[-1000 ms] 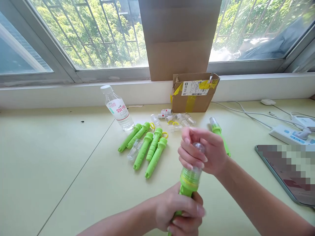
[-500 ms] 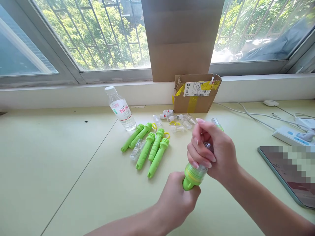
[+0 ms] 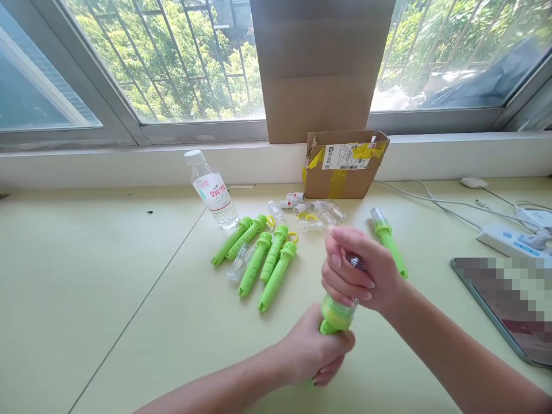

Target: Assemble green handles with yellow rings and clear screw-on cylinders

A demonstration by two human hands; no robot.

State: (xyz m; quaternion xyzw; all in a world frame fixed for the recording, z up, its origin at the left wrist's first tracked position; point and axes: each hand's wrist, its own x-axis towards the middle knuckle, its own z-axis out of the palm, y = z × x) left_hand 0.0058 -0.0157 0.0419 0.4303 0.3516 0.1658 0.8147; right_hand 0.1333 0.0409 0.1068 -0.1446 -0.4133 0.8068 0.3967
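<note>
The left hand (image 3: pixel 319 345) is folded firmly around a green stick (image 3: pixel 329 328), and most of the stick is hidden inside it. The right hand (image 3: pixel 360 270) has its fingers curled around the clear cap (image 3: pixel 357 262) at the upper end of this stick; the top of the cap shows between thumb side and palm. The stick is tilted, held over the near middle of the table (image 3: pixel 129 299). I cannot tell if its lower end touches the surface.

To the left, apart from the hands, lie five green handles (image 3: pixel 254 266), with a clear cup (image 3: pixel 240 261) between them. A broad stretch of table runs from them to the left border of the view, crossed by a thin seam. Small clear parts (image 3: pixel 310 225) and yellow rings (image 3: pixel 292 237) lie on the far side, in front of a cardboard box (image 3: pixel 338 183). A bottle (image 3: pixel 215 198) stands at far left of the handles.

On the right, a capped green stick (image 3: pixel 390 244) lies just beyond the right wrist. Farther right, a phone (image 3: pixel 500 310) limits the room beside the right forearm, and a power strip (image 3: pixel 509 244) lies behind it. The table's far edge meets the white wall (image 3: pixel 250 164).
</note>
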